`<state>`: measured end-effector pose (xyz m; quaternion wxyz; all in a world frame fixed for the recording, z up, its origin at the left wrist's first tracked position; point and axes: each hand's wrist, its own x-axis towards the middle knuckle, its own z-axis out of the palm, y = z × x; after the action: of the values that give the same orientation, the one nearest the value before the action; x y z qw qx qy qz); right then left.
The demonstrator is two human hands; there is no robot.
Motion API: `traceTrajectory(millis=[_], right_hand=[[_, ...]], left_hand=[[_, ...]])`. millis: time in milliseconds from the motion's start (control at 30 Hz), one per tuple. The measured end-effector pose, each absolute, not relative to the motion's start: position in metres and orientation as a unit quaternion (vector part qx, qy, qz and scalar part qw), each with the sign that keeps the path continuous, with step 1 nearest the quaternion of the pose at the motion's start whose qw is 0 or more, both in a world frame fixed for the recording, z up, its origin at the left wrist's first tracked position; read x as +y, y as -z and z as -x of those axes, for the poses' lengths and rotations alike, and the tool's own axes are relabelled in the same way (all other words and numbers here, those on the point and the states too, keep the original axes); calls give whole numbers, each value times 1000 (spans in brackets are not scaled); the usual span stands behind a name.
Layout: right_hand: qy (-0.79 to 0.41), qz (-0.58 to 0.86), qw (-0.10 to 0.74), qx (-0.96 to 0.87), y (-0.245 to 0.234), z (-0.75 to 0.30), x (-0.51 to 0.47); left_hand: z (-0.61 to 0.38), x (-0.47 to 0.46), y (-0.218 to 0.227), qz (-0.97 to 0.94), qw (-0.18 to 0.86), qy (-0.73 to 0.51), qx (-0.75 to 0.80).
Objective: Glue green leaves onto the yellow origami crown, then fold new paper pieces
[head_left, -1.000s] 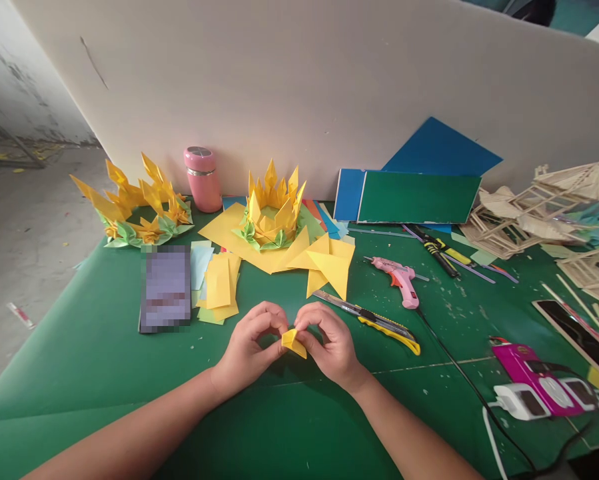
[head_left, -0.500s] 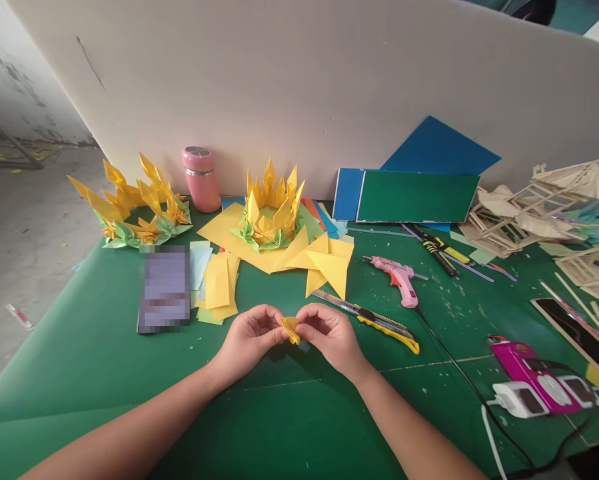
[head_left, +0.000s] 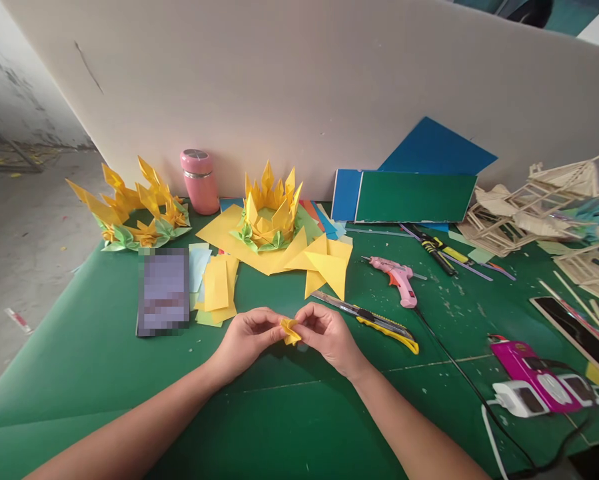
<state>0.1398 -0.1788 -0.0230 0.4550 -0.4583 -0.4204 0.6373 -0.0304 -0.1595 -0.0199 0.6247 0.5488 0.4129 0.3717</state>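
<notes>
A small folded piece of yellow paper [head_left: 290, 331] is pinched between both my hands just above the green table [head_left: 279, 427]. My left hand [head_left: 246, 343] grips its left side between thumb and fingers. On the other side, my right hand [head_left: 332, 340] holds the right edge in the same way. The fingertips hide part of the folds. Right of my right hand lies a yellow utility knife [head_left: 379, 323] with its blade out. Beyond my hands stands a yellow paper crown [head_left: 272, 217] with green leaves, on yellow sheets [head_left: 219, 233]. Cut yellow paper pieces [head_left: 216, 283] lie beyond my left hand.
A second paper crown [head_left: 139, 213], a pink flask [head_left: 200, 183] and a blurred-out tablet-like object [head_left: 164, 293] stand or lie at left. To the right are a pink glue gun [head_left: 399, 277] with its cord, a magenta power strip [head_left: 539, 377], a phone [head_left: 574, 337] and wooden-stick models [head_left: 539, 200].
The folded yellow paper has been turned slightly between my fingers and shows a different face. Both hands stay in nearly the same place.
</notes>
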Motion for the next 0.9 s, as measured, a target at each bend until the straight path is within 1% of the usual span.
traceTrajectory(millis=[100,233,500,667,733,833,900], right_hand=[[-628,465,461,-422,23,-141,-179],[-636,457,454,-425,22,-142,-178],[-657,442,447,-416,27,-140,-178],[-626,431,468,-451,31,-138,-182],[-633,424,462,-454,31,-136,-181],[-645,421,461,-440,28,-135,-179],[-634,431,478,-429,26,-135,-178]], left_hand=[[29,-160,21,-539,621,-399,405],[27,-162,21,-508,631,-407,423],[26,-165,18,-414,674,-378,481],[27,-163,19,-390,698,-370,473],[28,-162,18,-379,709,-376,461],[28,-162,18,-376,699,-404,456],[27,-162,19,-388,667,-431,467]])
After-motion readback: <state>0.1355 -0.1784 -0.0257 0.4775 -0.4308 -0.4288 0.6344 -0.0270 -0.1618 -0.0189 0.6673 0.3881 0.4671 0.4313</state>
